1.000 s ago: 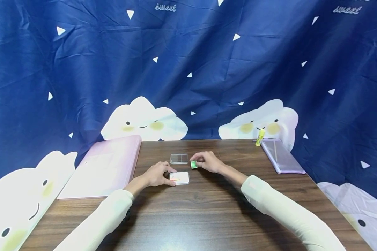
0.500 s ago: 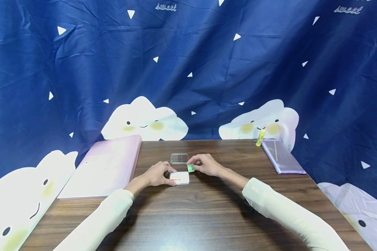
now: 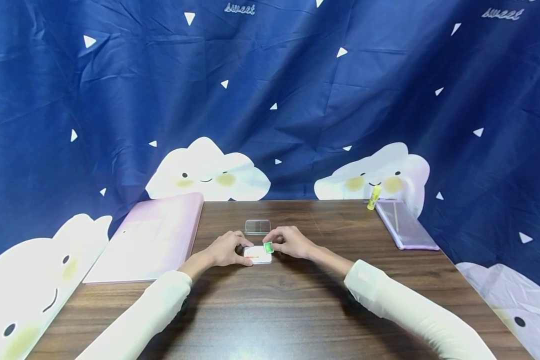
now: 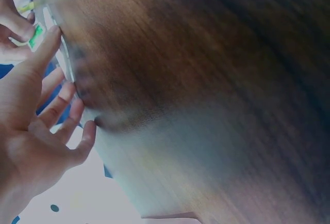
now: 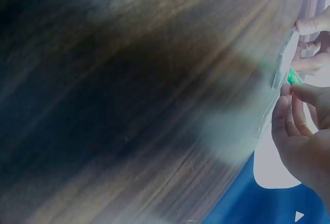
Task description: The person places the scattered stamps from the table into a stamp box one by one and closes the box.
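My left hand [image 3: 226, 249] holds the left end of a small flat white rectangular case [image 3: 257, 258] with a clear rim, thumb on its near edge and fingers on its far edge. A reddish-orange mark shows on the white face. My right hand [image 3: 293, 242] pinches a small green square piece with a white border [image 3: 268, 247] between thumb and fingers, over the case's right end. Whether the piece touches the case cannot be told. In the right wrist view, only part of the green piece [image 5: 293, 76] shows beyond the fingertips. Just behind lies a clear rectangular lid-like plate [image 3: 257, 227].
A large pale pink folder [image 3: 148, 240] lies on the left of the wooden table [image 3: 270, 310]. At the back right are a yellow glue stick [image 3: 374, 197] and a purple-edged clear pouch [image 3: 405, 225]. A blue cloud-print curtain [image 3: 297, 100] hangs behind the table.
My right hand has moved left and nearer with the green piece, from beside the clear plate to over the white case's right end. The left hand has stayed on the case.
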{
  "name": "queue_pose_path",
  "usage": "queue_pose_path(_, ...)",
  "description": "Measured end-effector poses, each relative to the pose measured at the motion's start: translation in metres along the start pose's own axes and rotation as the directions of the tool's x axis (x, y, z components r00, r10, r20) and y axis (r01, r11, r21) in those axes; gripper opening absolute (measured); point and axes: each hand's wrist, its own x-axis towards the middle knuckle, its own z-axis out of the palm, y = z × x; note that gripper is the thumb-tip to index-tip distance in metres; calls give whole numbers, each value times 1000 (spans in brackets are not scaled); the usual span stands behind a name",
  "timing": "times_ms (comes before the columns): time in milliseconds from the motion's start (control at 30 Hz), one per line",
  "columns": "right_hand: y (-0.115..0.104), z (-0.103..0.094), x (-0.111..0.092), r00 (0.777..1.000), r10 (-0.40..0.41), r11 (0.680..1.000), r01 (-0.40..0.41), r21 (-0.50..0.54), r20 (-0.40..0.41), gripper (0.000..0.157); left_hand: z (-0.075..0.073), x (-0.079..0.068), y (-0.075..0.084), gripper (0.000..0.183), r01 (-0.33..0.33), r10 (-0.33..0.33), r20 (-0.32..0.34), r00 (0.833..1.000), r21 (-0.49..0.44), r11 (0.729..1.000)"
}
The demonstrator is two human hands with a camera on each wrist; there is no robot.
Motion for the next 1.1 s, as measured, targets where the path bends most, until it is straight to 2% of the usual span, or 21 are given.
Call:
queue_pose_path(400, 0, 11, 0, 1000, 19, 999, -19, 28, 6, 17, 2, 1, -2, 50, -14, 14, -10, 1000, 11, 1000)
queue_pose_path(833, 1, 15, -1, 999, -34, 999, 34, -25, 12, 15, 1, -1, 0, 50, -8, 8, -9, 1000, 4, 1000)
queue_pose_path(1100, 3, 16, -1, 999, -45, 999, 45, -19, 12, 15, 0, -1, 0, 50, -5, 5, -9, 1000, 5, 1000)
